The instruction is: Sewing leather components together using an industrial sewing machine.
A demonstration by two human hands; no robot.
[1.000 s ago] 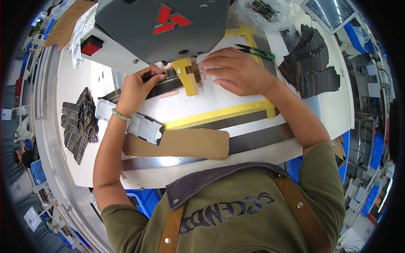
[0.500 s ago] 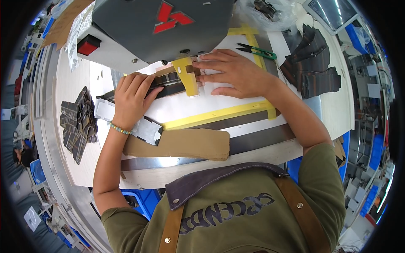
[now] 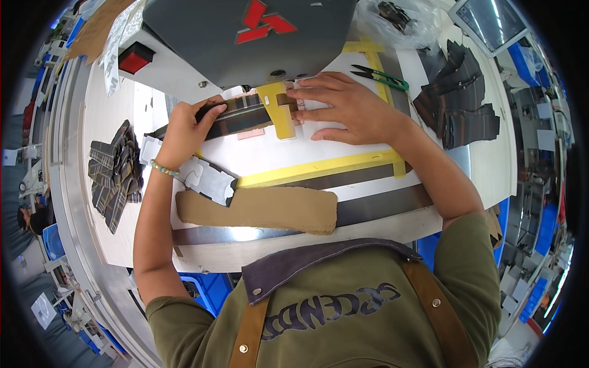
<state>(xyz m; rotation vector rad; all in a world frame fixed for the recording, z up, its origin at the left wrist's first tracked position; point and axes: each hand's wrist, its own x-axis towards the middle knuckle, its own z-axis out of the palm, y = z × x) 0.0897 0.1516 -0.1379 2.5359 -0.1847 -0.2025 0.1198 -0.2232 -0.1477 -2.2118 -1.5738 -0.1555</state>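
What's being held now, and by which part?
Left grip: the dark zippered strip, by its left portion. Right grip: beside the yellow plate; hold cannot be told.

Your left forearm [image 3: 153, 218] rises almost straight from its bent elbow [image 3: 156, 276]. Your left grip [image 3: 186, 130] turns inward at the wrist, thumb [image 3: 210, 118] and curled fingers drawn together in a pinch. Your right forearm [image 3: 432, 162] slants up and inward. Your right grip [image 3: 362, 111] is back-up, its slightly bent fingers [image 3: 319, 95] spread leftward, the thumb [image 3: 331, 134] apart below them. Your two grips are well apart.
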